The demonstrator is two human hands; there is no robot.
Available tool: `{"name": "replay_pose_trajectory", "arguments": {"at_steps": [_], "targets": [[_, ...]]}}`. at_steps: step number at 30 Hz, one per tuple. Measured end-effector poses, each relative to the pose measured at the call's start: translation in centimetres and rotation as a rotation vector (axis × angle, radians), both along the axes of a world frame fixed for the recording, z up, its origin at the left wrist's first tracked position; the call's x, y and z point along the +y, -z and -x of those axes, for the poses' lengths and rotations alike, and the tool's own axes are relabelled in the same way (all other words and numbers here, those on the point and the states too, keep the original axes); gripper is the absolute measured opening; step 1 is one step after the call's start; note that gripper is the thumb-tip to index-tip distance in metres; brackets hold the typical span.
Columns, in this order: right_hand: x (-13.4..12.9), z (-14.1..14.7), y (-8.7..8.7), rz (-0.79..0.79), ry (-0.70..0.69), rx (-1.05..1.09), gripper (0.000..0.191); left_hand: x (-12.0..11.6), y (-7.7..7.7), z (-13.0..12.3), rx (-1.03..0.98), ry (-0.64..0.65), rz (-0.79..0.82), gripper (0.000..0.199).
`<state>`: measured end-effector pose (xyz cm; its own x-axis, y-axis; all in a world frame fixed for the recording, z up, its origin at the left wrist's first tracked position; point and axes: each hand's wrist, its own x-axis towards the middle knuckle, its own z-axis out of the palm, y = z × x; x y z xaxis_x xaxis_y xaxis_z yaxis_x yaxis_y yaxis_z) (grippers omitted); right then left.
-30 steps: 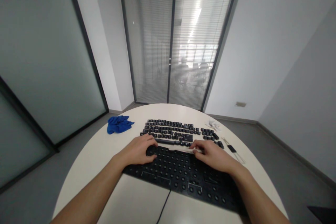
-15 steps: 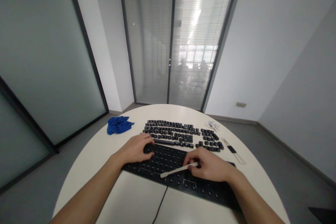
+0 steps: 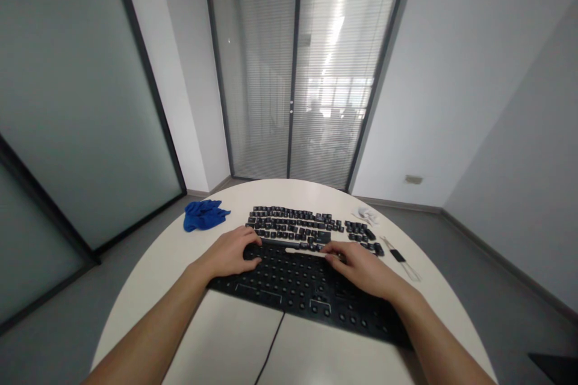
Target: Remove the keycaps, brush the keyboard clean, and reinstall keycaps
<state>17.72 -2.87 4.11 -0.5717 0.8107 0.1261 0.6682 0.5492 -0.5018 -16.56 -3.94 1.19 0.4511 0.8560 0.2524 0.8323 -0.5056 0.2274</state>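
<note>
A black keyboard base (image 3: 289, 283) without keycaps lies slanted on the round white table, its cable running toward me. My left hand (image 3: 232, 252) rests on its far left corner, thumb and fingers apart around the edge. My right hand (image 3: 359, 264) grips a thin pale stick (image 3: 302, 252) with a rounded tip, which lies across the far edge of the base. Just beyond, loose black keycaps (image 3: 289, 222) stand in rows, and a second group of keycaps (image 3: 359, 231) sits to the right, partly behind my right hand.
A crumpled blue cloth (image 3: 205, 215) lies at the table's left. On the right are a white crumpled tissue (image 3: 366, 215) and a wire tool with a black middle (image 3: 398, 255). The table (image 3: 217, 337) has a curved edge; glass doors stand behind it.
My right hand has moved away from me with the stick, from the near part of the base to its far edge. The keyboard base has shifted slightly left; my left hand stays on it.
</note>
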Motion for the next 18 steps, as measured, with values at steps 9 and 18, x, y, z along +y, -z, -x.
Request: {"name": "replay_pose_trajectory", "arguments": {"at_steps": [9, 18], "targets": [[-0.3, 0.2, 0.0, 0.043, -0.075, 0.019, 0.026, 0.0, -0.1, -0.1, -0.003, -0.01, -0.002, 0.026], [-1.8, 1.4, -0.2, 0.133, -0.243, -0.017, 0.024, 0.0, 0.2, 0.0, -0.01, -0.009, -0.01, 0.025]]}}
